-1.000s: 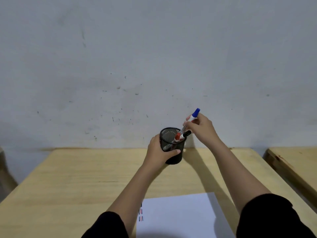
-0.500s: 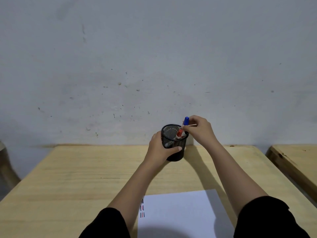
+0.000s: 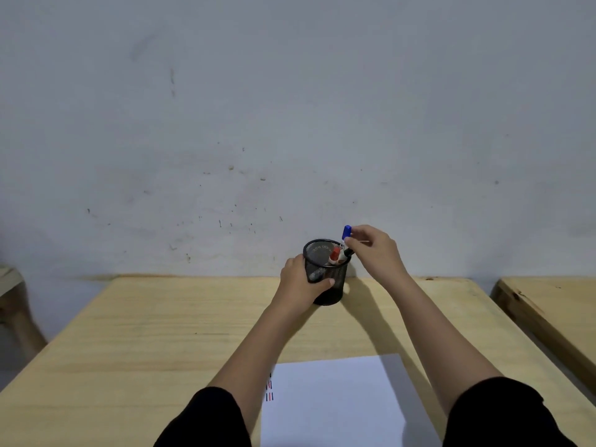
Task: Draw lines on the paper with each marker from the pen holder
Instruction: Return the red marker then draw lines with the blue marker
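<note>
- Wall (image 3: 290,108) filled most of the view: pale grey-white, flat paint, w/ scuffs, small dark specks & a few short scratch marks, densest low down near the middle
- Wooden table (image 3: 161,333) stood against the wall, light yellowish wood w/ visible grain; its far edge met the wall base
- 2nd wooden table (image 3: 554,311) sat at the right, just beside the 1st, a narrow gap between them; dark knot on its near edge
- At far left, part of another wooden piece of furniture (image 3: 13,295), blurred, so type unclear
- Light was soft & even, cool in tone; shadows fell on the tabletop toward the right
</note>
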The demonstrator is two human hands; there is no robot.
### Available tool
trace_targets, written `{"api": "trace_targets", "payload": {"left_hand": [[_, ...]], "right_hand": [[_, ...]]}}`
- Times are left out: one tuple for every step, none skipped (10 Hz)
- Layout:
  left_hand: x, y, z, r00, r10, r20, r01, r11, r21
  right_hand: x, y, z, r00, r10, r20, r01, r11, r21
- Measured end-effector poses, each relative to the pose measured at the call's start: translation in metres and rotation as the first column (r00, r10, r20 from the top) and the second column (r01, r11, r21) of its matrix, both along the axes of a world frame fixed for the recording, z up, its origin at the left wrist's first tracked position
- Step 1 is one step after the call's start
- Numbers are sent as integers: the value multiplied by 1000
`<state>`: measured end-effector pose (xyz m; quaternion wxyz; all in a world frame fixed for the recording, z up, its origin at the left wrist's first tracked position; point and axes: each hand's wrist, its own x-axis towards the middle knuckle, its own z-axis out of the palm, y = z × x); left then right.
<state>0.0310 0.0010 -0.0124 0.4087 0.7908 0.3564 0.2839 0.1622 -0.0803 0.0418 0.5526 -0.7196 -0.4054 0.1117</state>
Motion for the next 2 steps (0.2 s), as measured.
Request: {"api": "trace_targets", "payload": {"left_hand": [[-16,-14,9,997,-26,-67,28,999,20],[-39,-39,13,997,-49,-52,49,999,-1]], "right_hand": [[-6,-15,5,999,14,-44,-15,1000,-20],[-13,-33,-1,999,7,-41,-8,1000,-30]]}}
